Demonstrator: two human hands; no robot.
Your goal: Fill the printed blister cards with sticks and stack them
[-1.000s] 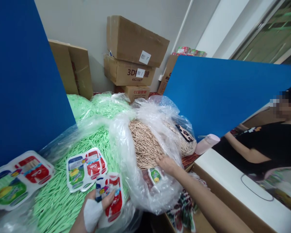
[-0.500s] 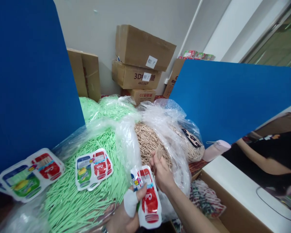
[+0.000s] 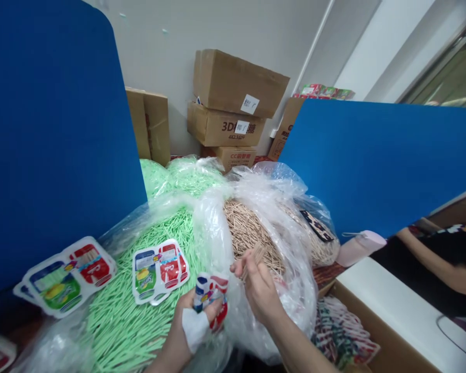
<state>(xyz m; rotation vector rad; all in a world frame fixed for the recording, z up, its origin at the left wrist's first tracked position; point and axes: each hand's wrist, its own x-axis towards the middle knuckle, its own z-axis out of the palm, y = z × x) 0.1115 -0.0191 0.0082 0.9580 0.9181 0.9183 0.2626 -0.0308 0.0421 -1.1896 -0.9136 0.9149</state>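
Note:
My left hand (image 3: 192,316), with a white wrap at the thumb's base, grips a printed red-and-blue pouch (image 3: 213,298) that is bent and tilted. Just right of it, my right hand (image 3: 258,287) is closed on a few thin brown sticks (image 3: 259,252), held above the open bag of brown sticks (image 3: 248,225). On the left lies an open clear bag of light green sticks (image 3: 140,331). Two flat pouches with green and red pictures (image 3: 161,272) rest overlapped on the green sticks, and more such pouches (image 3: 70,277) lie farther left.
Cardboard boxes (image 3: 227,124) are stacked against the wall. Blue partitions (image 3: 54,145) stand left and right. A pink cylindrical case (image 3: 361,247) lies by a white surface (image 3: 404,305). Below right, a carton (image 3: 384,331) holds filled packets (image 3: 345,331). Another person's arm (image 3: 435,259) shows at right.
The left hand has turned the pouch, moving it up and left so less of its front shows. The right hand has lifted slightly off the brown sticks with some in its fingers. The view has shifted.

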